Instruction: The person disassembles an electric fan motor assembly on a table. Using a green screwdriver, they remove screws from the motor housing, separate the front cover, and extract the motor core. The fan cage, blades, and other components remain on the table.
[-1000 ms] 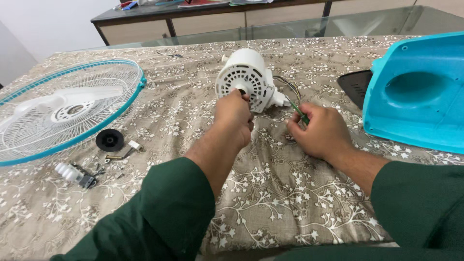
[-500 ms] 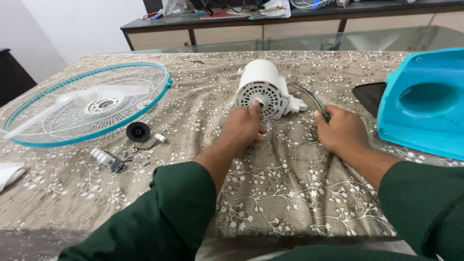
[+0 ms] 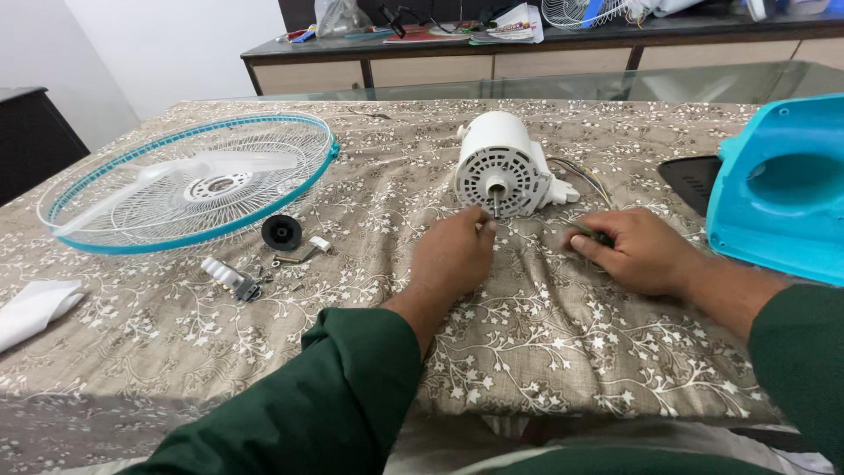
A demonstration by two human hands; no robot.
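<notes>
White motor housing sits mid-bench toward the far edge, shaft facing us. Our left hand pinches at the shaft tip, fingers narrow. Our right hand is closed on a green-handled screwdriver just right of the motor, beside its wires.

I see the white vented fan motor lying on its side on the floral tablecloth, shaft toward me, wires trailing right.
</notes>
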